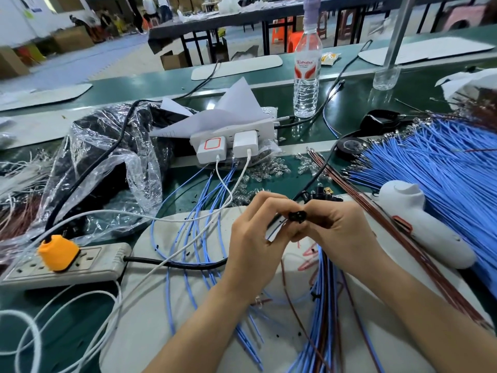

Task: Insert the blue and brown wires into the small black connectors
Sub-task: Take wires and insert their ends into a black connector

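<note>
A small black connector [295, 217] sits between my two hands at the middle of the view. My left hand [255, 230] pinches it from the left, fingers curled, with a thin wire end under the thumb. My right hand [333, 224] grips it from the right. A bundle of blue and brown wires [324, 286] hangs down below my right hand. More blue wires [441, 168] fan out in a big pile at the right. Long brown wires [376, 211] lie diagonally beside them. Loose black connectors [320, 193] lie just beyond my hands.
A white glue gun [419, 219] lies right of my hands. A grey power strip with an orange plug [57, 253] is at the left, a white strip with chargers [228, 146] farther back. A water bottle [306, 76], clear plastic bags [113, 168] and small glass bulbs [269, 170] lie around.
</note>
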The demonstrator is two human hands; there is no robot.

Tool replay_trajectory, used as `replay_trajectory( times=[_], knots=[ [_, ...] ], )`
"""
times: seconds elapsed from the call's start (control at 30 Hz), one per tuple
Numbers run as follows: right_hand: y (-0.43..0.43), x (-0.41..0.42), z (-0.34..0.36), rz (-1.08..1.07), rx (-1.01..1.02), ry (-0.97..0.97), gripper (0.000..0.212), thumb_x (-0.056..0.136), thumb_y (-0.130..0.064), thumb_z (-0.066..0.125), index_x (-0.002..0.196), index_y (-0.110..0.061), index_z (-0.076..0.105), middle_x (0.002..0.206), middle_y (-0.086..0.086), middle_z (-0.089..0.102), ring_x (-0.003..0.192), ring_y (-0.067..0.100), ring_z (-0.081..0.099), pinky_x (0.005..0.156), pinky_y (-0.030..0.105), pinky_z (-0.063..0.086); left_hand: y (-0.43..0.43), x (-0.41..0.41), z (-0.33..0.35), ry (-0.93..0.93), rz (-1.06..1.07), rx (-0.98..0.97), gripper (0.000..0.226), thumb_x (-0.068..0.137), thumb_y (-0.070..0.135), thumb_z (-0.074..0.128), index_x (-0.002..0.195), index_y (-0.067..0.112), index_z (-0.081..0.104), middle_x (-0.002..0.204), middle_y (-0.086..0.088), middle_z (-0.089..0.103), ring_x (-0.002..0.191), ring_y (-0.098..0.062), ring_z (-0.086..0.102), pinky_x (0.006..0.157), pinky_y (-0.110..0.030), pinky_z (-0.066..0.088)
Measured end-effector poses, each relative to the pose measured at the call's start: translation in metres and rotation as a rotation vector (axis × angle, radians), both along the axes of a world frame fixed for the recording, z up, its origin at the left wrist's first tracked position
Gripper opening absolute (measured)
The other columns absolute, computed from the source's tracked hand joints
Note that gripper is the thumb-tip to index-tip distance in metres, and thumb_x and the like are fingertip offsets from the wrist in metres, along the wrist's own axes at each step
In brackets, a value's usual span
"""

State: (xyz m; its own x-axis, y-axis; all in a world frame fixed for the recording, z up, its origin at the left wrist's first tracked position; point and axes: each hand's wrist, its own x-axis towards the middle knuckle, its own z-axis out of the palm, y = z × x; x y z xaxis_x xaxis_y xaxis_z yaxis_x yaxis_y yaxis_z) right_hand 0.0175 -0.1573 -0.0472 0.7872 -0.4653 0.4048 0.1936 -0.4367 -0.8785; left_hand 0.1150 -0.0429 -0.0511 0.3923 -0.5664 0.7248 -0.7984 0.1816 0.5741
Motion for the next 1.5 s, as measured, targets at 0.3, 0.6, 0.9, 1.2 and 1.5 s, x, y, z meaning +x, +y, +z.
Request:
replay_trajectory(
  times=[0.3, 0.6, 0.9, 1.2, 1.5],
  knots=[
    [0.001, 0.001, -0.007, -0.037, 0.012, 0.024, 0.021, 0.081, 0.007, 0.069, 0.074, -0.013, 0.068, 0.061, -0.004, 0.068, 0.059, 0.006, 0.068, 0.060, 0.029, 0.058, 0.000, -0.002, 0.000, 0.035, -0.006, -0.026, 0.015, 0.078, 0.001, 0.073, 0.089, 0.001, 0.064, 0.089, -0.001, 0.059, 0.086, -0.001, 0.056, 0.077, -0.011, 0.044],
    [0.001, 0.002, -0.005, -0.023, -0.038, 0.025, 0.024, 0.081, 0.005, 0.070, 0.073, -0.018, 0.064, 0.061, -0.014, 0.065, 0.057, -0.004, 0.061, 0.057, 0.012, 0.048, 0.000, -0.003, 0.002, 0.015, -0.011, -0.028, 0.018, 0.076, -0.001, 0.074, 0.090, 0.002, 0.064, 0.090, 0.004, 0.057, 0.085, -0.003, 0.056, 0.076, -0.013, 0.045],
    [0.003, 0.003, -0.008, -0.026, -0.095, 0.043, 0.003, 0.081, 0.006, 0.068, 0.084, 0.005, 0.068, 0.067, -0.006, 0.067, 0.060, -0.005, 0.061, 0.057, 0.009, 0.045, 0.002, -0.005, 0.005, -0.007, 0.018, -0.020, 0.021, 0.079, 0.000, 0.073, 0.098, 0.003, 0.068, 0.090, -0.005, 0.060, 0.081, -0.010, 0.059, 0.073, -0.014, 0.045],
    [0.001, 0.004, -0.012, -0.016, -0.032, 0.083, 0.006, 0.080, 0.012, 0.063, 0.080, 0.006, 0.065, 0.066, 0.008, 0.066, 0.057, 0.004, 0.060, 0.054, 0.019, 0.047, 0.002, -0.008, 0.002, -0.018, 0.033, -0.029, 0.023, 0.075, -0.006, 0.075, 0.096, 0.001, 0.068, 0.091, -0.009, 0.061, 0.085, -0.007, 0.059, 0.076, -0.015, 0.049],
    [0.000, 0.003, -0.014, -0.047, 0.094, 0.036, 0.014, 0.081, -0.010, 0.068, 0.082, 0.004, 0.066, 0.070, -0.002, 0.071, 0.063, 0.006, 0.069, 0.061, 0.016, 0.053, -0.003, -0.005, -0.001, 0.065, 0.085, 0.031, 0.021, 0.080, 0.013, 0.071, 0.100, 0.010, 0.072, 0.089, 0.005, 0.063, 0.083, -0.002, 0.055, 0.076, -0.008, 0.041]
  ],
)
